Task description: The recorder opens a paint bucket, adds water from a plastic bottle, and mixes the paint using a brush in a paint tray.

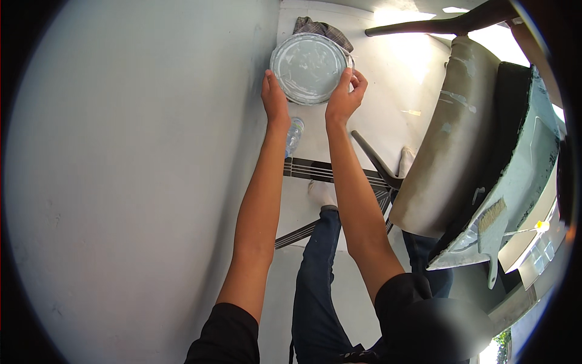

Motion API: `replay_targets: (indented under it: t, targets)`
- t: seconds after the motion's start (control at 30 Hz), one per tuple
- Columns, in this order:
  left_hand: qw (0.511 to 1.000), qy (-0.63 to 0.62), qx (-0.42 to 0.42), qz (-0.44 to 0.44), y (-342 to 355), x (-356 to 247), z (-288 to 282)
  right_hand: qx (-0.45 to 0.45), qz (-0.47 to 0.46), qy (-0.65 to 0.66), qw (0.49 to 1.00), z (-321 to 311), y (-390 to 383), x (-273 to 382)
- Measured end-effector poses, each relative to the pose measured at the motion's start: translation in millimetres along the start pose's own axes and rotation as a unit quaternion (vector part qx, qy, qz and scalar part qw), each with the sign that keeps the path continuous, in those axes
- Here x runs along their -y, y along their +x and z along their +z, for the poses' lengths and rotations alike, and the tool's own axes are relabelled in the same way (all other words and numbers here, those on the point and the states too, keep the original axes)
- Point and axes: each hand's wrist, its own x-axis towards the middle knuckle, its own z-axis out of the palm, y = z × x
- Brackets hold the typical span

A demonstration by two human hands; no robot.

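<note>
A round paint bucket (308, 67) with a pale grey-green lid stands on the floor far below me, by the wall. My left hand (274, 100) rests flat against the lid's left rim. On the right rim my right hand (344, 97) has its fingers curled over the edge. Both arms reach straight down from the lower edge of the head view.
A large grey wall (133, 182) fills the left. A plastic bottle (293, 136) lies below the bucket, a cloth (321, 28) behind it. Black ladder rungs (327, 171) cross under my feet. At right, a paint-smeared tray (515, 182) holds a wide brush (492, 230).
</note>
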Motion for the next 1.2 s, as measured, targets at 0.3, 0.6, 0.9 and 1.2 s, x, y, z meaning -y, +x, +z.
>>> replay_targets:
  t: [0.3,0.6,0.9,1.2]
  targets:
    - [0.993,0.099,0.006,0.066,4.0,16.5,-20.9,0.188,-0.036,-0.021,0.981,-31.2,-12.9,13.4]
    - [0.816,0.494,-0.043,0.298,-125.1,87.2,-104.2,0.205,-0.136,-0.145,0.958,-101.2,-91.0,-3.8]
    - [0.728,0.572,0.002,0.378,-82.8,112.1,-113.5,0.446,-0.09,-0.326,0.829,-127.8,-100.3,-97.2]
    - [0.755,0.497,0.012,0.429,-206.6,38.4,-132.1,0.541,-0.211,-0.269,0.768,-125.3,-104.1,-4.8]
